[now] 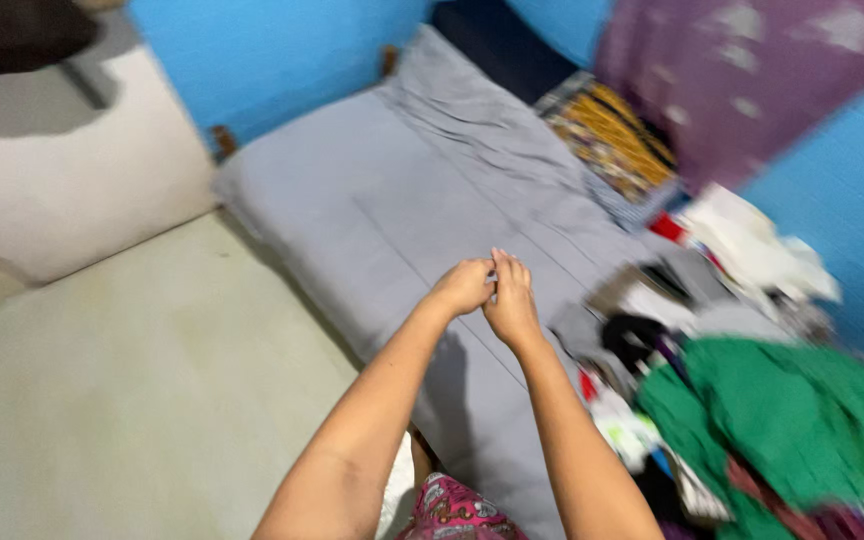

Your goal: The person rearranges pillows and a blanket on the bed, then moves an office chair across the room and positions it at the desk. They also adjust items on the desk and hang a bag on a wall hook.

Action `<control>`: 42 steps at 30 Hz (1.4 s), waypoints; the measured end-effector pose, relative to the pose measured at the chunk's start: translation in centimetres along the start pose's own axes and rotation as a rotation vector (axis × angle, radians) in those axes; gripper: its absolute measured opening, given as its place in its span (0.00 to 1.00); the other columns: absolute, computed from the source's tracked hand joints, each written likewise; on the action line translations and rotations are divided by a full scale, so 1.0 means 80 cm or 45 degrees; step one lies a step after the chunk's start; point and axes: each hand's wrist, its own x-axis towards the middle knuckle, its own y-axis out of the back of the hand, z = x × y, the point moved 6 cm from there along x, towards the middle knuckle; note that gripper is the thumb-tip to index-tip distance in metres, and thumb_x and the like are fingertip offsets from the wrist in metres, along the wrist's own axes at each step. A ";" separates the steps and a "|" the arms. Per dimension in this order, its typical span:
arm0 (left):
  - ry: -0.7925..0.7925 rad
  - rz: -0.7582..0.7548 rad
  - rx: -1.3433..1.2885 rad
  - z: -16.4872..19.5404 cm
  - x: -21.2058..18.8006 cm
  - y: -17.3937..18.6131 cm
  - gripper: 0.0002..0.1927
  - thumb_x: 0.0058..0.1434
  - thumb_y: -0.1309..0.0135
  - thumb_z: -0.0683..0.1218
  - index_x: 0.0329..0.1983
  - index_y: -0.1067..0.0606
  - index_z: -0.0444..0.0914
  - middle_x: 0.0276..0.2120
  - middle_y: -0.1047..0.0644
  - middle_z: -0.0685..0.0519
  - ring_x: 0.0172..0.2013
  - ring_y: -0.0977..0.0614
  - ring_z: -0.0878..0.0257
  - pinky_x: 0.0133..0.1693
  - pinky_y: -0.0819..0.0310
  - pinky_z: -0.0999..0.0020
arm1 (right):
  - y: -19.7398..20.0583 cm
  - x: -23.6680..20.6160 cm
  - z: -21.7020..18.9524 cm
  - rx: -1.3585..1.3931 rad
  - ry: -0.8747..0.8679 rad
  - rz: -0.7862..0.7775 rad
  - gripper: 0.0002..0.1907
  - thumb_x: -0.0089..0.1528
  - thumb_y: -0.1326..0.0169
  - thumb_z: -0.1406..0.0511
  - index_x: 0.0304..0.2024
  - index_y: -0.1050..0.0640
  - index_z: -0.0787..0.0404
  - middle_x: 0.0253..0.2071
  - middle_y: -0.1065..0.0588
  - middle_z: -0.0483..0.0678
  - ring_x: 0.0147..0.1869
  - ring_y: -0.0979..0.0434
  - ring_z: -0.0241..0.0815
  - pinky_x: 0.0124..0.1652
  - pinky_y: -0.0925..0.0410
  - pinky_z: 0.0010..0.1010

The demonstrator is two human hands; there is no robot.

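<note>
Blue walls (282, 50) are seen behind a low mattress covered with a grey sheet (402, 200), which is laid on a pale floor (132, 380). Both forearms are stretched out over the middle of the sheet, and the hands are brought together above it. The left hand (462, 287) is curled into a loose fist, and the right hand (512, 300) is pressed against it with the fingers raised. A small pale object (493, 277) appears to be pinched between the fingertips of the two hands, but it is too blurred to be identified, and which hand grips it cannot be told.

To the right of the hands, a heap of clothes is piled on the sheet: a green garment (792, 420) nearest the camera, a black item (632, 335) just beyond it, and white cloth (752, 250) by the wall. A yellow patterned fabric (612, 135) is spread further back, and a purple cloth (752, 70) is hung above it.
</note>
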 end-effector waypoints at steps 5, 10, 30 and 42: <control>0.228 0.072 0.064 -0.157 0.055 0.148 0.22 0.59 0.43 0.49 0.56 0.24 0.37 0.52 0.20 0.41 0.53 0.20 0.44 0.52 0.25 0.52 | -0.148 0.160 -0.077 0.225 0.117 -0.208 0.40 0.52 0.39 0.72 0.67 0.35 0.64 0.64 0.32 0.60 0.66 0.35 0.64 0.61 0.36 0.47; 0.437 0.148 0.100 -0.300 0.076 0.285 0.23 0.60 0.42 0.51 0.58 0.24 0.38 0.50 0.20 0.39 0.52 0.20 0.42 0.52 0.25 0.51 | -0.298 0.284 -0.157 0.319 0.182 -0.399 0.39 0.55 0.39 0.71 0.69 0.36 0.64 0.62 0.31 0.60 0.66 0.34 0.64 0.61 0.35 0.47; 0.465 -0.423 0.384 -0.762 0.380 0.459 0.32 0.62 0.48 0.50 0.70 0.35 0.37 0.61 0.27 0.40 0.61 0.25 0.44 0.61 0.31 0.54 | -0.671 0.577 -0.092 0.103 -0.294 -0.536 0.35 0.59 0.39 0.66 0.68 0.36 0.62 0.64 0.33 0.59 0.68 0.36 0.61 0.64 0.38 0.46; 0.672 -0.482 0.215 -0.983 0.502 0.441 0.30 0.63 0.44 0.54 0.67 0.30 0.39 0.65 0.28 0.41 0.67 0.29 0.48 0.66 0.35 0.58 | -0.842 0.638 0.026 -0.003 -0.674 -0.732 0.33 0.60 0.41 0.64 0.67 0.35 0.58 0.66 0.35 0.54 0.70 0.39 0.57 0.64 0.38 0.44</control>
